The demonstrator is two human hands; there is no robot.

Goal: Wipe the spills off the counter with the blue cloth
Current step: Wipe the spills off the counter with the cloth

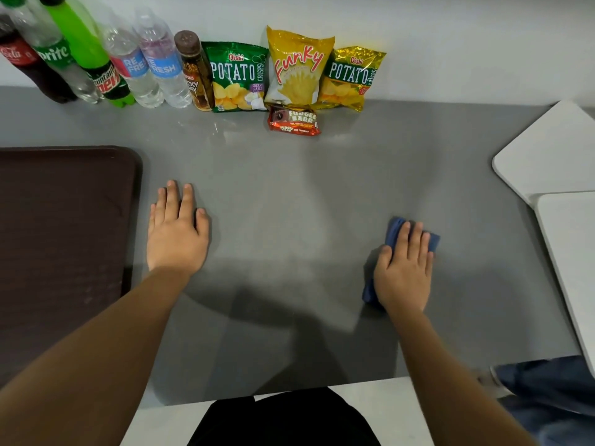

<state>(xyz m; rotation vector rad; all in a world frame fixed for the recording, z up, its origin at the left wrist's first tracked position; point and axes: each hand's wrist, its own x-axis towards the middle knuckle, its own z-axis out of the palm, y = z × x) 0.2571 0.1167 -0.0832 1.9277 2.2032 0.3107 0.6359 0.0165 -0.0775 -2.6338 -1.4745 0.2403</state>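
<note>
Blue cloth [397, 230], bunched under a flattened palm, is lying at the right of centre in the head view, where the right hand [404, 272] is pressing it onto the grey surface [289, 194]. The fingers [415, 235] of that hand are lying straight across the fabric rather than curling round it. The left hand [175, 231] is resting flat at centre left, its fingers extended and holding nothing, just beside a dark brown tray [64, 226].

To do the wiping well, the palm is probably best kept flat with even pressure, sweeping in overlapping passes; a faint wet sheen near the fudge bar pack [294, 120] at upper centre may be what needs reaching, though no distinct spill is showing.

Along the white wall at the top of the frame, soft drink and water bottles [96, 59] are standing at upper left, with three crisp bags [296, 69] leaning beside them. White boards [553, 162] are overlapping the surface's right edge, and denim-clad legs [553, 397] are showing at lower right.
</note>
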